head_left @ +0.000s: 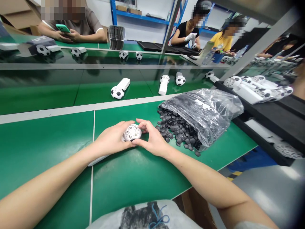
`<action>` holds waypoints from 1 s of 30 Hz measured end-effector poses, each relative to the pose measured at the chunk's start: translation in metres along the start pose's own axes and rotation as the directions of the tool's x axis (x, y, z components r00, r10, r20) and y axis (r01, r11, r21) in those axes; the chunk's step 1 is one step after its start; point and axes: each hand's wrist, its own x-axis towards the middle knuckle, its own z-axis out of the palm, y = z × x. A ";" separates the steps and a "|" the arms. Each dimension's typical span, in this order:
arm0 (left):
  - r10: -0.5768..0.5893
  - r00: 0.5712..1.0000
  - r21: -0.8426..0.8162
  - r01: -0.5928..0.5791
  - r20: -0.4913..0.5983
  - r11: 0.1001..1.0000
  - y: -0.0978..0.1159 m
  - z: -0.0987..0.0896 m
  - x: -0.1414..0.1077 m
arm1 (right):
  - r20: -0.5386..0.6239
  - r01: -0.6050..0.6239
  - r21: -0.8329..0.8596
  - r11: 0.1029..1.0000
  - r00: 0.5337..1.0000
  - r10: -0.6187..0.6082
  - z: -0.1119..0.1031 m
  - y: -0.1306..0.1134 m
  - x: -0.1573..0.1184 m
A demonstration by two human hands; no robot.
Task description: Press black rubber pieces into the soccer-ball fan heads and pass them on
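My fingertips are closed around a white openwork ball head (pixel 132 132), patterned like a football, which I hold in front of me just above the green tabletop (pixel 54 136). The thumb and fingers of my left hand (pixel 115 136) grip it from the left side. My right hand (pixel 152 139) curves in from the other side, thumb at the lower rim and bent fingers at the right edge, with an open gap between that thumb and forefinger. I cannot tell how my hidden fingertips press underneath. The edge of a white handle (pixel 97 161) shows below my left wrist; my hand hides whether it joins the ball.

Just beside my right hand, small flat black pieces (pixel 177 127) spill from the mouth of a clear plastic bag (pixel 207 108). Past the pale rail, three white units, each a black-spotted ball with a handle, lie apart on the shiny green belt (pixel 43 86): the left one (pixel 118 92), the middle one (pixel 163 85) and the right one (pixel 180 79). To my right, more white units (pixel 259 87) lie heaped on a black tray (pixel 283 106). Across the belt, a person holds a green phone (pixel 63 28)
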 end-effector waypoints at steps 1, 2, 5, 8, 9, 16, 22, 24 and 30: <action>0.004 1.000 -0.009 -0.005 -0.003 1.000 0.000 0.000 0.000 | 0.012 -0.015 0.020 1.000 1.000 0.015 0.001 0.001 -0.001; 0.009 1.000 -0.016 -0.009 -0.008 1.000 0.000 0.000 0.000 | 0.021 -0.024 0.020 1.000 0.999 0.024 0.002 0.001 -0.001; 0.009 1.000 -0.021 -0.010 -0.012 1.000 0.002 -0.001 0.000 | 0.013 -0.025 -0.070 0.997 1.000 0.026 0.002 0.000 -0.001; -0.006 1.000 -0.022 0.007 0.016 1.000 0.003 -0.001 -0.002 | 0.028 -0.002 -0.084 0.996 1.000 0.004 -0.007 0.001 0.005; -0.011 1.000 -0.026 0.012 0.029 1.000 0.003 -0.002 -0.002 | 0.017 -0.002 -0.090 0.996 1.000 0.004 -0.012 0.003 0.007; 0.027 0.999 0.154 -0.032 0.032 0.988 0.000 -0.008 -0.001 | -0.033 -0.172 -0.529 0.831 0.983 0.182 -0.046 0.020 0.015; 0.087 0.995 0.291 -0.066 -0.058 0.955 -0.002 -0.006 0.001 | 0.176 0.098 -0.853 0.512 0.979 0.106 -0.035 0.010 0.015; 0.108 0.991 0.303 -0.080 -0.079 0.950 -0.002 -0.005 0.000 | 0.193 0.131 -0.887 0.443 0.976 0.098 -0.033 0.011 0.014; 0.133 0.986 0.270 -0.101 -0.102 0.958 -0.008 -0.004 0.002 | 0.003 -0.021 -0.572 0.820 1.000 0.028 -0.038 0.012 0.011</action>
